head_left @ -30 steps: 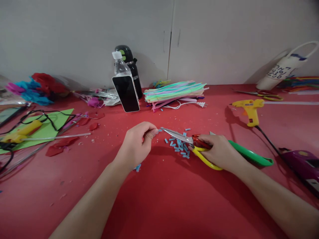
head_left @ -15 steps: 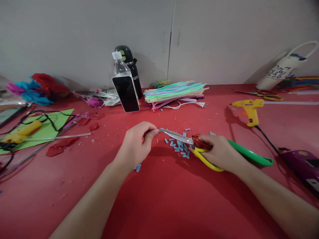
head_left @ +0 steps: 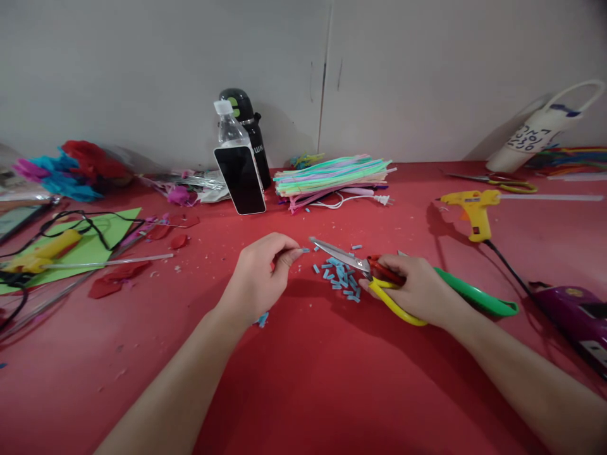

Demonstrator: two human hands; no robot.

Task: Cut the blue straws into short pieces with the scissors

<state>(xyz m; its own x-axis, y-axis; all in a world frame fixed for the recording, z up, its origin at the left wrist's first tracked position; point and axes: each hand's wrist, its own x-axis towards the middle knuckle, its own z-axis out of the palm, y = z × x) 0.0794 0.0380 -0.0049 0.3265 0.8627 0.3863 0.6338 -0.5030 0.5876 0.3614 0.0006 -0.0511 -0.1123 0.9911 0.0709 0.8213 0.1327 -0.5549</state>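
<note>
The blue strip [head_left: 306, 250] pokes from my left hand [head_left: 260, 272], which pinches it just beside the tip of the scissors [head_left: 340, 254]. It looks light, soft and bendy, best held near its end. My right hand [head_left: 420, 289] grips the scissors' handles [head_left: 397, 308]; they seem stiff and heavier. Blue bits [head_left: 340, 272] lie scattered on the table [head_left: 308, 379].

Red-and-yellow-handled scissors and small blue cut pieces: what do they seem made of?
Scissors: blades likely polished steel, given their grey sheen; handles probably smooth plastic, given solid colour. Blue pieces: dull, no shine, perhaps foam or paper, too small to tell.
</note>
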